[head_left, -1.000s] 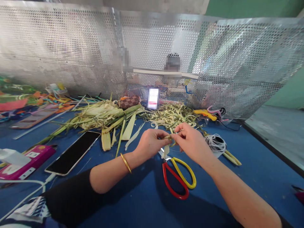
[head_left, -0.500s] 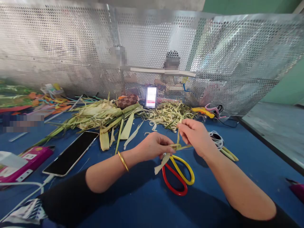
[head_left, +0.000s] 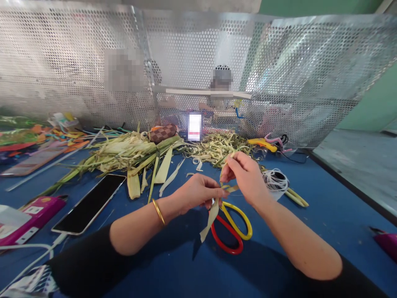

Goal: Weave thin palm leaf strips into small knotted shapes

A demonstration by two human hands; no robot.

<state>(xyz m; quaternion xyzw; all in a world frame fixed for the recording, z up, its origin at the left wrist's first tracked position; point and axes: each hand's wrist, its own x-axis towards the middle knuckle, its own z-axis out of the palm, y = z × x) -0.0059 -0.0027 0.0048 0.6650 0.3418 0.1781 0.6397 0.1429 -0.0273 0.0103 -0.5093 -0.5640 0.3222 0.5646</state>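
A pale yellow-green plant-leaf strip [head_left: 210,222] hangs from under my left hand [head_left: 198,191], whose thumb and fingers pinch it where narrower strips cross. My right hand [head_left: 246,176] is closed on the upper end of a thin leaf strip [head_left: 223,171], held above and to the right of the left fingers. A small loop of strip shows between the two hands. Scissors with one red and one yellow handle [head_left: 229,251] lie on the blue table just below; their blades are hidden under my left hand.
Behind lie leaf pieces [head_left: 124,153] and a heap of thin shreds [head_left: 214,147]. A phone [head_left: 89,203] and a magenta power strip [head_left: 40,215] are left. White cord [head_left: 275,181] and a yellow-handled tool [head_left: 263,145] are right. A perforated screen [head_left: 198,45] stands behind, people beyond it.
My right hand has moved left and slightly down, closer to my left hand. The strip between them is drawn into a tighter loop, and the hanging strip's lower end sits lower.
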